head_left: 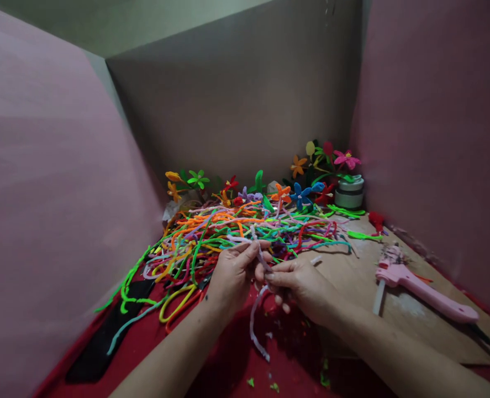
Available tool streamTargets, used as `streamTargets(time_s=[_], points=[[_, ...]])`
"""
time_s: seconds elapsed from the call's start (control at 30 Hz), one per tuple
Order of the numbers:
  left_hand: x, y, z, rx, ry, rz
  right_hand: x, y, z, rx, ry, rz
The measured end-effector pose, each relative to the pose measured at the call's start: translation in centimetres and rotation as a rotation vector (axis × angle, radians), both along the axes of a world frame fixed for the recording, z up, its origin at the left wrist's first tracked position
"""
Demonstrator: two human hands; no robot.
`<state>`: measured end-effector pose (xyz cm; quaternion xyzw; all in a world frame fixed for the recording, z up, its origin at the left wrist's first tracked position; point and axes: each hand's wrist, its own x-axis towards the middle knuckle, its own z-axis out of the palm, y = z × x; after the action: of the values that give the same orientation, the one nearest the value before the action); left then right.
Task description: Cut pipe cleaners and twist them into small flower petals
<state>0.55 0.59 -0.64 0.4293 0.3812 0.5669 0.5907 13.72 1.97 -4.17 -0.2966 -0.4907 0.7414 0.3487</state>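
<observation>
My left hand [234, 271] and my right hand [300, 284] meet at the middle of the view, both pinching a pale lilac pipe cleaner [256, 315]. Its loose end hangs down in a curve over the red cloth [211, 365]. Just beyond my hands lies a big tangled heap of coloured pipe cleaners [236, 232]. Finished pipe-cleaner flowers [303, 193] stand along the back wall.
A pink glue gun [419, 287] lies on the brown board [369, 276] to the right. Rolls of tape [349, 193] sit at the back right under a pink flower. Pink panels wall in both sides, with a grey panel behind. Small green scraps dot the red cloth.
</observation>
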Motion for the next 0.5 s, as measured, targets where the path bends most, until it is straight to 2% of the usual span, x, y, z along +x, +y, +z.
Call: streamTargets(time_s=[0.17,0.33,0.5], points=[[-0.08,-0.20,-0.06,-0.001,-0.046,-0.002,0.10,-0.16,-0.04,-0.067,0.054,0.083],[-0.11,-0.29,0.03,-0.032,-0.109,-0.038,0.17,0.22,-0.49,-0.205,0.243,0.162],[-0.20,-0.18,0.14,0.027,-0.157,0.016,0.41,0.56,-0.75,-0.435,0.379,0.391]])
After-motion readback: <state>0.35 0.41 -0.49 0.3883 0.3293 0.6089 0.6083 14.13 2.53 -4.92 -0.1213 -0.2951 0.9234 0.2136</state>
